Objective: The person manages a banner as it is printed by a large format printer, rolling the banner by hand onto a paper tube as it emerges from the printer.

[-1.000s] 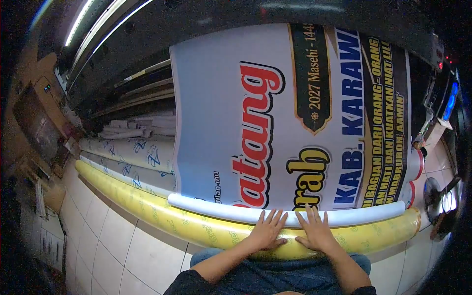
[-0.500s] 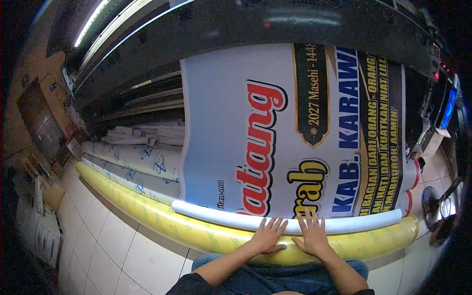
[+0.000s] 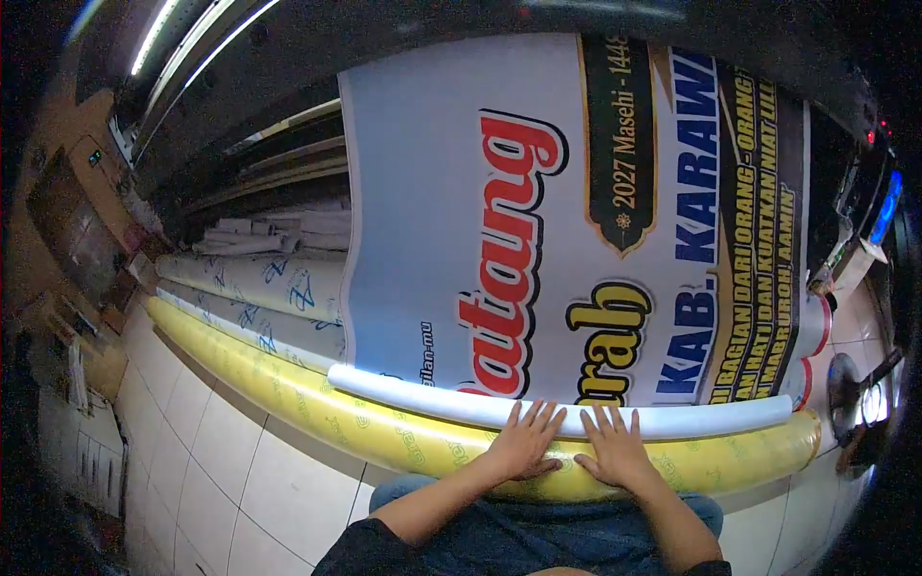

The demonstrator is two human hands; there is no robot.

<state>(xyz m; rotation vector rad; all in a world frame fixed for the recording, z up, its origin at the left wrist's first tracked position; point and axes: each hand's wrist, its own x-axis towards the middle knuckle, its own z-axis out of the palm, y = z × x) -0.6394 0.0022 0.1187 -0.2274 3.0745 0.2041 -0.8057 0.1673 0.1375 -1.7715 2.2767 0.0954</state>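
Observation:
A printed banner (image 3: 432, 221) hangs down from the large printer, and its lower end is wound into a white roll (image 3: 691, 420). That roll lies along the top of a long yellow plastic-wrapped roll (image 3: 384, 437) in front of my knees. My left hand (image 3: 525, 442) rests with spread fingers on the white roll, its thumb over the yellow one. Just to its right, my right hand (image 3: 615, 446) lies the same way, fingers apart on the white roll and palm above the yellow roll. Neither hand grips anything.
The dark printer body (image 3: 423, 24) spans the top. Wrapped material rolls (image 3: 230, 278) lie behind the yellow roll at left. A pedestal fan (image 3: 850, 403) stands at right, near a lit blue screen (image 3: 885, 206). White floor tiles (image 3: 221, 442) show at lower left.
The view has tilted down, so more of the banner's surroundings sit higher in frame. Both hands remain side by side on the white roll, with fingers shifted slightly.

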